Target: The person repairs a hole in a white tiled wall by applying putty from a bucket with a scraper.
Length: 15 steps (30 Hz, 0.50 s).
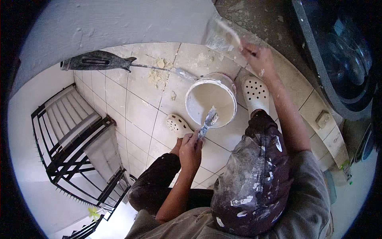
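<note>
At the far left a black metal gate (75, 147) lies tilted against the white wall, its bars slanting toward the tiled floor (131, 103). Above it a dark trowel (97, 61) rests flat on the tiles, its blade pointing right toward a crumbled patch of dried plaster (157, 75). Lower down, the left hand (191, 149) is closed around the handle of a narrow putty knife (208, 121), whose plaster-smeared blade tip reaches over the near rim of a white bucket (211, 99). The bucket stands upright on the tiles between two white perforated clogs (255, 93), one just beside its left edge, the other touching its right side. Paint-spattered dark trousers (250, 179) cover both bent knees. To the upper right, the right hand (258, 57) is clenched on the handle of a wide plastering blade (223, 36), pressed flat against the lower edge of the grey wall (119, 20). At the far right sits a dark curved appliance (338, 55)
</note>
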Motion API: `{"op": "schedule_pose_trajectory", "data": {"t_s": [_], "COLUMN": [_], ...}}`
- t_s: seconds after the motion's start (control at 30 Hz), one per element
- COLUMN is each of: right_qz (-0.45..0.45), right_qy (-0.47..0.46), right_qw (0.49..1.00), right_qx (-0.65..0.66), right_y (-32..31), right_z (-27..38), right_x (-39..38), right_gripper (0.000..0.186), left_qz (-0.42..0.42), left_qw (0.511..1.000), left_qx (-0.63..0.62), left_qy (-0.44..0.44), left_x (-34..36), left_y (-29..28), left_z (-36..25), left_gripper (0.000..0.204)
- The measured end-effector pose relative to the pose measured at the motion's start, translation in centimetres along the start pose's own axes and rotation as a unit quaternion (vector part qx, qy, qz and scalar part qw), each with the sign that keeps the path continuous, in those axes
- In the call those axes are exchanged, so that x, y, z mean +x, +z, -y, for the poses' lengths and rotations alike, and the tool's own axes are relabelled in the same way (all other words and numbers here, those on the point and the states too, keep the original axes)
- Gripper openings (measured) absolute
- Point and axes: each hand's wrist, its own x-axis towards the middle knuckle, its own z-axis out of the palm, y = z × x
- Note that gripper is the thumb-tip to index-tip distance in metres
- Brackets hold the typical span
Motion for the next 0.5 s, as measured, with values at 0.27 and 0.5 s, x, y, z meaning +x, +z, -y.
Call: {"op": "schedule_pose_trajectory", "data": {"t_s": [0.27, 0.5], "right_qz": [-0.018, 0.204], "right_qy": [-0.062, -0.192], "right_qw": [0.993, 0.957], "right_qx": [-0.100, -0.069], "right_y": [1.5, 2.0], "right_z": [-1.8, -0.9], "right_x": [6.4, 0.8], "right_gripper": [0.040, 0.032], "left_qz": [0.005, 0.013], "left_qw": [1.000, 1.000], "left_qx": [0.004, 0.002], "left_qy": [-0.007, 0.004], "left_x": [-0.1, 0.3], "left_y": [0.2, 0.7], "left_z": [0.7, 0.9], "left_gripper": [0.031, 0.030]}}
